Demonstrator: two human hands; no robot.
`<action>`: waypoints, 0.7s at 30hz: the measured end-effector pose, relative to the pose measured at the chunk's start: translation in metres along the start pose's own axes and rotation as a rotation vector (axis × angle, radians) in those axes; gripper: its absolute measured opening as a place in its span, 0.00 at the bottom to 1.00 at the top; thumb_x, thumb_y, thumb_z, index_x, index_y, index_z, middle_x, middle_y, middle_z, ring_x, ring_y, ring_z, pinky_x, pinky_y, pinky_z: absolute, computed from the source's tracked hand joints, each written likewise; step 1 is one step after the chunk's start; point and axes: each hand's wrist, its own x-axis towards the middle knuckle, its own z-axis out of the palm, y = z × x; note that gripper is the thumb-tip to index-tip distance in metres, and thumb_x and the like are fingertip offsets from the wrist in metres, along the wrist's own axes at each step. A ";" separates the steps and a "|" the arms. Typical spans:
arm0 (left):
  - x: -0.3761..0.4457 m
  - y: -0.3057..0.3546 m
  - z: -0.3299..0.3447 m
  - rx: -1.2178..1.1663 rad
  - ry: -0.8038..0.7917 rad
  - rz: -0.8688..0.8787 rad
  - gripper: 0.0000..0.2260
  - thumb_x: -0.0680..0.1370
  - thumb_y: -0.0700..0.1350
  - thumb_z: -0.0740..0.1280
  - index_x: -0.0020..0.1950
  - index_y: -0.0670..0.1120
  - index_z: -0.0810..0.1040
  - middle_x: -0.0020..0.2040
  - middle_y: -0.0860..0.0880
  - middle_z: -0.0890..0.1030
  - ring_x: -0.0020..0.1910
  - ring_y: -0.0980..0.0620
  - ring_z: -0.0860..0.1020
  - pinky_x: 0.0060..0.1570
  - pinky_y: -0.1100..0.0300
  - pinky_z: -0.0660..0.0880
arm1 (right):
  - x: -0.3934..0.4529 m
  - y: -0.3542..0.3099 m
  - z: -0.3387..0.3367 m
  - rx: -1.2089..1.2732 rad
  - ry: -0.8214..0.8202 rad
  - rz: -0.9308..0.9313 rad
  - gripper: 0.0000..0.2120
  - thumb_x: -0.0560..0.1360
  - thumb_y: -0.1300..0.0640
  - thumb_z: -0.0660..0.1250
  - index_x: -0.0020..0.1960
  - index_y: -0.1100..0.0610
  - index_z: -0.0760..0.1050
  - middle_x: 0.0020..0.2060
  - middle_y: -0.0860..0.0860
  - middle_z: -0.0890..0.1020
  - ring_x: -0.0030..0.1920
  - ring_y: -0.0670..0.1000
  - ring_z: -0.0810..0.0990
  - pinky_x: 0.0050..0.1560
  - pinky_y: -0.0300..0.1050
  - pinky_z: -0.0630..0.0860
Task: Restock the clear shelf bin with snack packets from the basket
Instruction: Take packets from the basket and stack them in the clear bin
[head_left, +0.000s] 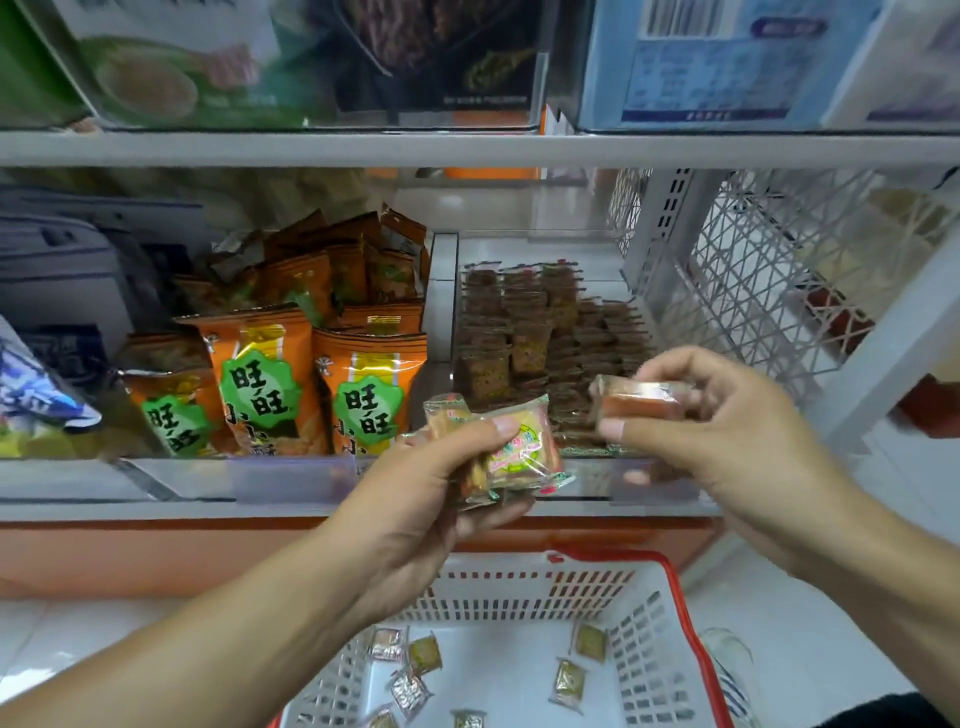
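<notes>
The basket sat below both hands: left hand clamped a packet stack, right hand pinched one packet before the clear bin.

White shelf under clear bin of brown packets, orange bags beside.

One cam only, head-worn, wide-angle w/ bent edges. Looks fwd and down, close to a shop shelf that fills the upper half of frame; shelf board above is blurred, very near the lens. Both forearms enter from the bottom corners, left hand and right hand meet mid-frame. Red-rimmed basket sits low at bottom centre, seen from above. No 2nd view, so no overlap.
</notes>
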 end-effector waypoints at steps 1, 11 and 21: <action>-0.001 -0.002 0.002 0.002 0.017 0.011 0.25 0.62 0.44 0.78 0.58 0.37 0.83 0.51 0.38 0.87 0.47 0.44 0.87 0.36 0.56 0.83 | -0.002 0.001 0.005 -0.075 0.084 -0.142 0.15 0.65 0.65 0.79 0.46 0.50 0.83 0.46 0.51 0.87 0.44 0.48 0.85 0.37 0.42 0.82; -0.001 -0.003 0.002 -0.026 -0.036 0.125 0.19 0.62 0.51 0.78 0.52 0.47 0.89 0.53 0.43 0.87 0.50 0.49 0.87 0.42 0.57 0.83 | -0.033 0.022 0.042 -0.352 -0.216 -0.359 0.18 0.78 0.45 0.61 0.67 0.35 0.76 0.73 0.34 0.69 0.74 0.39 0.67 0.69 0.47 0.66; -0.002 -0.001 0.001 0.012 -0.020 0.175 0.14 0.70 0.48 0.75 0.54 0.45 0.87 0.55 0.41 0.87 0.52 0.45 0.86 0.44 0.53 0.84 | -0.012 0.020 0.040 0.052 -0.102 -0.041 0.25 0.67 0.57 0.80 0.61 0.45 0.77 0.55 0.46 0.85 0.56 0.45 0.84 0.54 0.37 0.79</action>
